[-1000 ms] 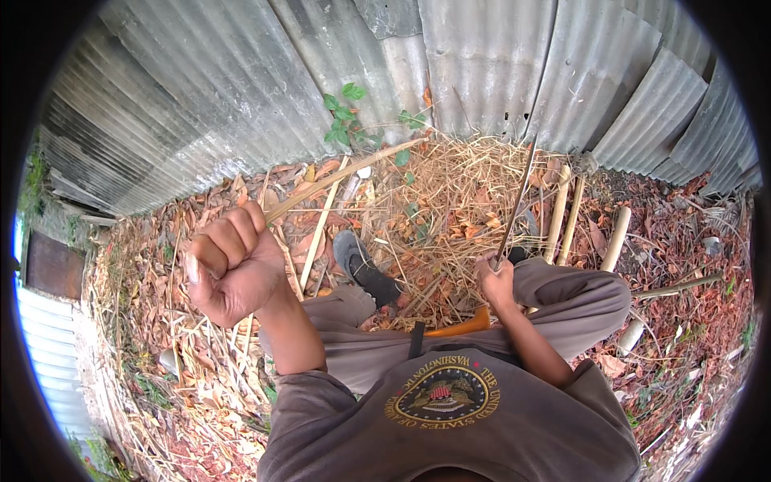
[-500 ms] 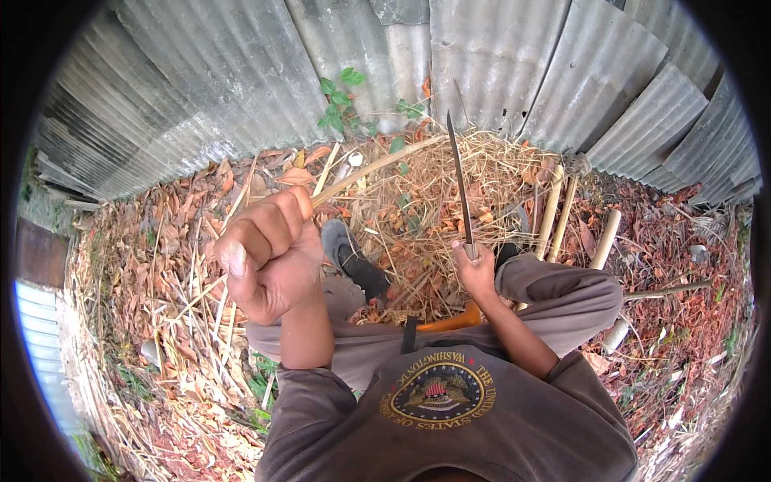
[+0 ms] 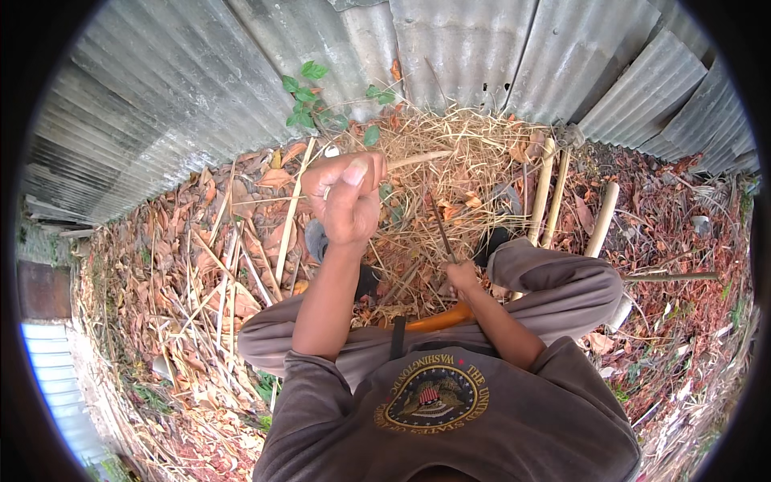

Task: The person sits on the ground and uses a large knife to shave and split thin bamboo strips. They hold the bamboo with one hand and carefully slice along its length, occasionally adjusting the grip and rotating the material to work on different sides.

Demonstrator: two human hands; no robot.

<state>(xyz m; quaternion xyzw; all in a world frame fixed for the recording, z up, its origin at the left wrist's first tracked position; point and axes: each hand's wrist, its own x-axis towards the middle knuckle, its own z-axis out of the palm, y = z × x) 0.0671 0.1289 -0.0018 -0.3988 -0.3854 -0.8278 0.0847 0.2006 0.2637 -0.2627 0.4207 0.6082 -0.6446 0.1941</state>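
My left hand (image 3: 347, 197) is raised over the leaf litter, its fingers wrapped round a pale wooden stick (image 3: 422, 158). The stick's tapered end points right, over a heap of dry straw; the fist hides its middle. Low between my bent knees, my right hand (image 3: 460, 275) grips a long knife (image 3: 439, 225). Its dark narrow blade slants away from me, below the stick and apart from it. The handle is mostly inside my fingers.
Corrugated metal sheets (image 3: 458, 48) wall off the far side. Cut pale poles (image 3: 604, 217) lie at my right, thin split sticks (image 3: 291, 210) at my left. A curved orange object (image 3: 440, 320) rests across my lap. Dry straw (image 3: 482, 145) is heaped ahead; a green-leaved plant (image 3: 303, 96) grows by the wall.
My left hand has moved right and away from me with the stick, and has turned. The knife's blade has dropped lower and looks shorter; my right hand has shifted slightly left.
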